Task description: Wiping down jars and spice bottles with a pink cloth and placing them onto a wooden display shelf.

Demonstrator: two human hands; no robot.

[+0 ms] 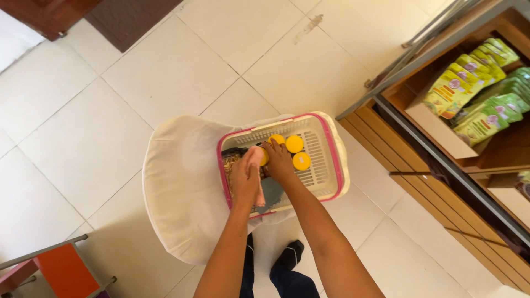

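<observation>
A white plastic basket [326,160] with a pink rim rests on a white chair seat [182,187]. Inside stand yellow-lidded jars [294,144], with dark and patterned packets at its left end. My left hand [245,176] is closed on a pink cloth or packet [257,157] over the basket's left side. Beside it, my right hand [280,163] reaches into the basket, fingers on a yellow-lidded jar [265,156] that it partly covers.
A wooden shelf unit [441,143] at the right holds rows of yellow and green pouches [480,94]. An orange and metal stand [61,270] sits bottom left. A dark mat [127,19] and a door lie at the top left on the white tile floor.
</observation>
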